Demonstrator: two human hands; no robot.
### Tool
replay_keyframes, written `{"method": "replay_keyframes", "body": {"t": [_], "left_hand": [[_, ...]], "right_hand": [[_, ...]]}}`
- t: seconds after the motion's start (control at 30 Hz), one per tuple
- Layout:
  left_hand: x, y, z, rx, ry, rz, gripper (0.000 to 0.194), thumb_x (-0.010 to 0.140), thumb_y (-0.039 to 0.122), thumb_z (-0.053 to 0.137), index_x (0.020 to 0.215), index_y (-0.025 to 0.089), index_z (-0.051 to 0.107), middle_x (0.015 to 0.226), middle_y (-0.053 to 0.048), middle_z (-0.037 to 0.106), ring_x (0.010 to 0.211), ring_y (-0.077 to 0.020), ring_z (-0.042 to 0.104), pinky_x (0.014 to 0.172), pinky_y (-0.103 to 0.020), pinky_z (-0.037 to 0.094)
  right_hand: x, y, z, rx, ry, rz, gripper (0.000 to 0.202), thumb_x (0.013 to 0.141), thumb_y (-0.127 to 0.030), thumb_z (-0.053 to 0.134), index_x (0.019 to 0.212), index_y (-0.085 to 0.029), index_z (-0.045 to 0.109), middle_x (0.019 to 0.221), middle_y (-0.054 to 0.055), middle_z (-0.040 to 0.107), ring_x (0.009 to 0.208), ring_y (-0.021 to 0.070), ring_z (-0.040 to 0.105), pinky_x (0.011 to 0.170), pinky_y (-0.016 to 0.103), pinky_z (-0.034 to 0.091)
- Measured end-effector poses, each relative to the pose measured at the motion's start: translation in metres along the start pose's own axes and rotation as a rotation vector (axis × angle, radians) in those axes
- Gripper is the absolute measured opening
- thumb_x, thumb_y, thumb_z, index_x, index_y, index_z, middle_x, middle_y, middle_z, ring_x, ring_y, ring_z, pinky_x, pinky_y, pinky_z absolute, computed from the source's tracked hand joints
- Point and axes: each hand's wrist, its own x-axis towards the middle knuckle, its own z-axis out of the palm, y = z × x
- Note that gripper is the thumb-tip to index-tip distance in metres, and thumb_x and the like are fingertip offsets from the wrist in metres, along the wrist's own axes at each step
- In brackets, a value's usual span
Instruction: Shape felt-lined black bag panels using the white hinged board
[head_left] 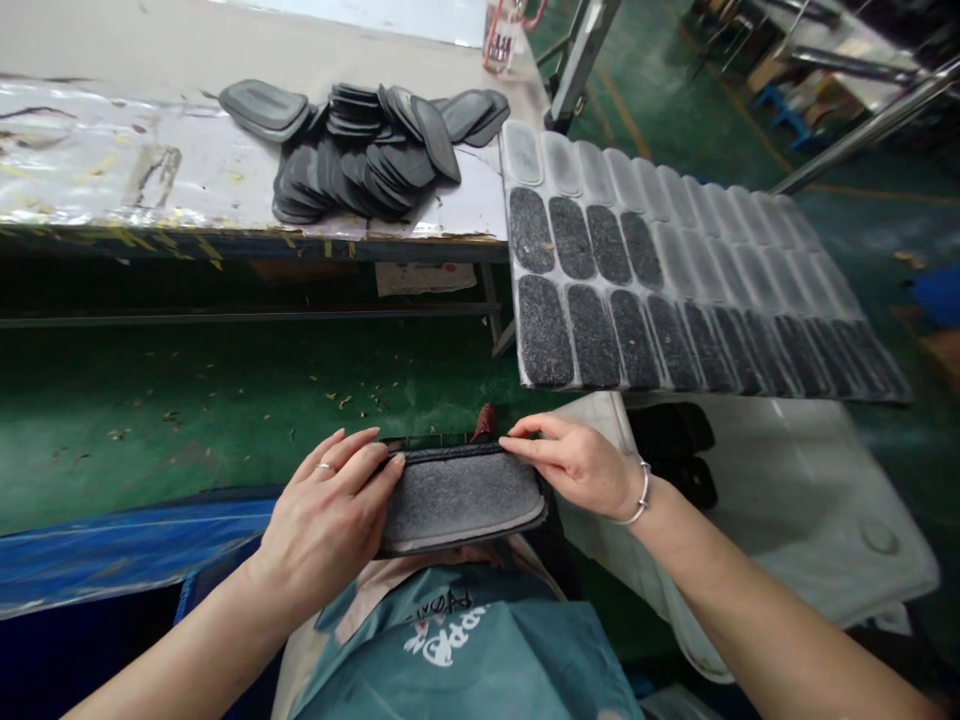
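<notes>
A grey, felt-like pad (pixel 461 500) with rounded corners and a dark rim is held low in front of my apron, tilted towards me. My left hand (pixel 326 515) grips its left end, fingers on the far black edge. At the right end of that same edge, my right hand (pixel 577 462) pinches with thumb and fingertips. The undersides of the pad and the lower fingers are hidden.
Dark oval pieces (pixel 360 160) are heaped on the worktable (pixel 202 180). A board (pixel 570 385) with rows of dark and pale oval pads juts out at right. Below it, a white surface (pixel 810 520) carries black pieces (pixel 675 450). A blue-lined container (pixel 135 550) stands left.
</notes>
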Motion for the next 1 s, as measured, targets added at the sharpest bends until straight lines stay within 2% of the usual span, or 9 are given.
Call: {"method": "replay_keyframes", "body": {"t": [0.13, 0.33, 0.4, 0.53, 0.67, 0.77, 0.83, 0.93, 1.0], "left_hand": [[-0.001, 0.004, -0.001, 0.025, -0.062, -0.020, 0.031, 0.086, 0.014, 0.045, 0.112, 0.015, 0.061, 0.106, -0.008, 0.066, 0.115, -0.0282, 0.056, 0.104, -0.047, 0.038], [0.000, 0.010, -0.004, 0.081, -0.187, -0.039, 0.054, 0.081, 0.005, 0.041, 0.132, 0.020, 0.050, 0.112, -0.009, 0.065, 0.115, -0.0269, 0.057, 0.107, -0.049, 0.033], [0.001, 0.010, -0.005, 0.096, -0.214, -0.043, 0.053, 0.082, 0.006, 0.041, 0.130, 0.021, 0.054, 0.110, -0.010, 0.065, 0.116, -0.0289, 0.056, 0.108, -0.053, 0.030], [0.003, 0.010, -0.005, 0.105, -0.248, -0.060, 0.051, 0.080, 0.006, 0.042, 0.127, 0.022, 0.057, 0.110, -0.013, 0.063, 0.114, -0.0323, 0.057, 0.108, -0.061, 0.024], [0.008, 0.014, -0.010, 0.124, -0.266, -0.092, 0.050, 0.080, 0.005, 0.043, 0.123, 0.025, 0.060, 0.106, -0.012, 0.062, 0.122, -0.0353, 0.050, 0.106, -0.067, 0.020], [0.016, 0.022, -0.016, 0.126, -0.247, -0.132, 0.046, 0.079, 0.005, 0.045, 0.116, 0.024, 0.064, 0.111, -0.011, 0.061, 0.126, -0.0365, 0.043, 0.106, -0.064, 0.024], [0.021, 0.028, -0.017, 0.110, -0.230, -0.128, 0.040, 0.079, 0.007, 0.048, 0.112, 0.018, 0.066, 0.109, -0.012, 0.063, 0.118, -0.0344, 0.049, 0.102, -0.057, 0.034], [0.026, 0.036, -0.015, 0.090, -0.221, -0.107, 0.041, 0.081, 0.009, 0.049, 0.120, 0.013, 0.062, 0.095, -0.012, 0.063, 0.099, -0.0301, 0.054, 0.085, -0.045, 0.047], [0.027, 0.039, -0.012, 0.101, -0.224, -0.102, 0.048, 0.081, 0.010, 0.049, 0.128, 0.016, 0.057, 0.091, -0.011, 0.061, 0.093, -0.0298, 0.053, 0.076, -0.042, 0.048]], "right_hand": [[0.002, -0.005, 0.006, -0.098, -0.023, -0.030, 0.035, 0.090, -0.007, 0.043, 0.113, -0.017, 0.067, 0.107, 0.010, 0.065, 0.098, 0.0173, 0.059, 0.086, 0.033, 0.054], [-0.003, -0.020, 0.010, -0.254, -0.041, 0.047, 0.036, 0.090, -0.008, 0.042, 0.115, -0.016, 0.066, 0.115, 0.013, 0.062, 0.106, 0.0232, 0.057, 0.088, 0.038, 0.053], [-0.005, -0.021, 0.011, -0.227, -0.054, 0.094, 0.038, 0.089, -0.006, 0.043, 0.118, -0.016, 0.065, 0.118, 0.013, 0.060, 0.105, 0.0230, 0.058, 0.088, 0.037, 0.054], [-0.007, -0.016, 0.010, -0.016, -0.058, 0.131, 0.045, 0.089, -0.003, 0.041, 0.128, -0.018, 0.057, 0.122, 0.009, 0.058, 0.106, 0.0156, 0.058, 0.094, 0.028, 0.051], [-0.002, -0.017, 0.012, -0.145, -0.037, 0.099, 0.048, 0.089, -0.004, 0.042, 0.132, -0.020, 0.055, 0.122, 0.011, 0.057, 0.112, 0.0207, 0.053, 0.097, 0.038, 0.047], [0.006, -0.026, 0.015, -0.261, -0.061, 0.051, 0.042, 0.088, -0.005, 0.045, 0.124, -0.018, 0.061, 0.116, 0.012, 0.060, 0.109, 0.0234, 0.051, 0.095, 0.041, 0.045], [0.010, -0.032, 0.014, -0.327, -0.084, 0.038, 0.038, 0.088, -0.006, 0.046, 0.121, -0.015, 0.062, 0.112, 0.012, 0.061, 0.110, 0.0246, 0.049, 0.097, 0.044, 0.042], [0.012, -0.040, 0.012, -0.389, -0.117, 0.056, 0.036, 0.088, -0.006, 0.046, 0.118, -0.015, 0.063, 0.114, 0.011, 0.061, 0.109, 0.0240, 0.048, 0.102, 0.046, 0.035], [0.013, -0.044, 0.012, -0.395, -0.142, 0.069, 0.041, 0.089, -0.006, 0.044, 0.125, -0.020, 0.058, 0.117, 0.009, 0.059, 0.105, 0.0220, 0.049, 0.102, 0.046, 0.034]]}}
